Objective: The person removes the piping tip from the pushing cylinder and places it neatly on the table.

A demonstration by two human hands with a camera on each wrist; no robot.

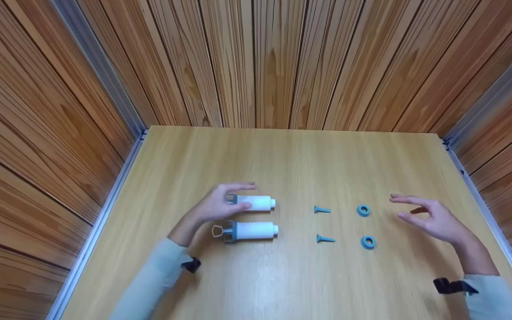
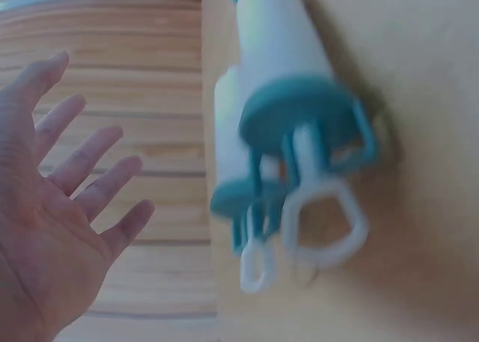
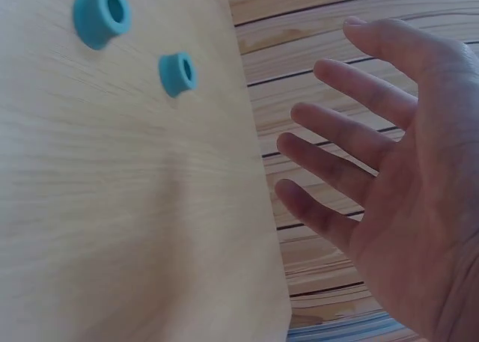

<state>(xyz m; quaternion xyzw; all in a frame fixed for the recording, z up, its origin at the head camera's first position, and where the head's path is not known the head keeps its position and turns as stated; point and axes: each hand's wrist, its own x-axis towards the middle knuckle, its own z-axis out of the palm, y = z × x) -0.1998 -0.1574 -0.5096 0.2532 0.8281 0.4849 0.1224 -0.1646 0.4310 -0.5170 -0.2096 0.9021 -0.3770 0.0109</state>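
Observation:
Two white toy-syringe-like cylinders lie side by side, a far one (image 1: 260,203) and a near one (image 1: 256,230). Each has a teal flange with prongs; the left wrist view shows a white pull ring (image 2: 327,254) on the nearer-looking one. Over the far cylinder's flanged end hovers my left hand (image 1: 218,205), fingers extended and thumb apart, holding nothing. My right hand (image 1: 438,221) is raised above the table, fingers loosely spread and holding nothing. To its left lie two teal collars, a far one (image 1: 359,213) and a near one (image 1: 364,246).
Between cylinders and collars lie two small teal flared pins, a far one (image 1: 323,210) and a near one (image 1: 326,239). Everything rests on a wooden table (image 1: 282,275). Wood-plank walls (image 1: 274,62) enclose its back and sides, with metal rails along the side edges.

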